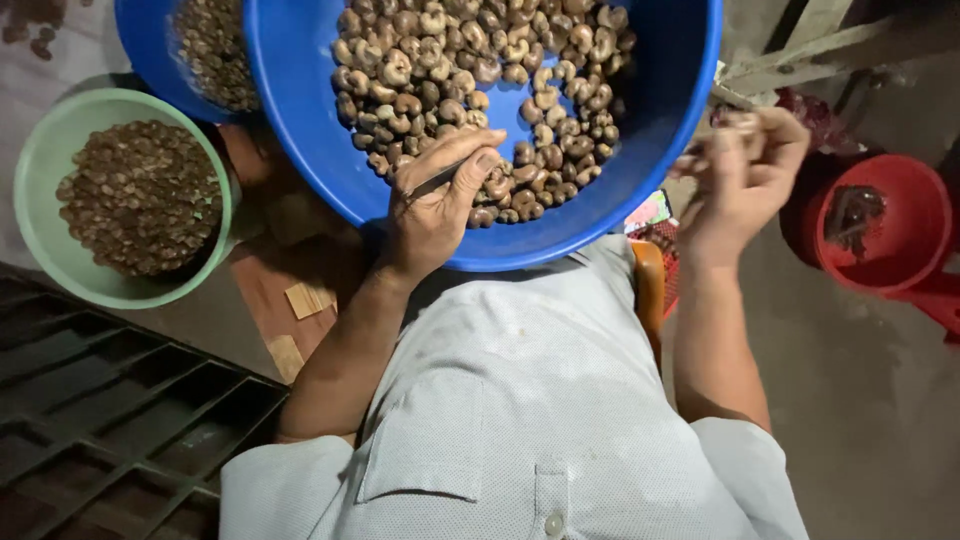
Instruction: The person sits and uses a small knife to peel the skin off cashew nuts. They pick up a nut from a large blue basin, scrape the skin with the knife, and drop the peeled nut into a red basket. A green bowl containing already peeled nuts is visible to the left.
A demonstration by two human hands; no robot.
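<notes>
A big blue basin (300, 130) rests on my lap, partly filled with brown curved nuts (470, 70). My left hand (430, 205) reaches over its near rim and grips a thin metal pick (440, 180), with the fingertips touching the nuts. To the right of the basin my right hand (745, 170) is raised and blurred. Its fingers pinch a small pale piece (705, 150) that I cannot make out clearly.
A green bowl (35, 160) of small brown pieces stands at the left. A second blue basin (145, 50) of nuts sits behind it. At the right, on the floor, is a red bowl (915, 230) with dark scraps. A dark slatted grate (110, 410) lies at bottom left.
</notes>
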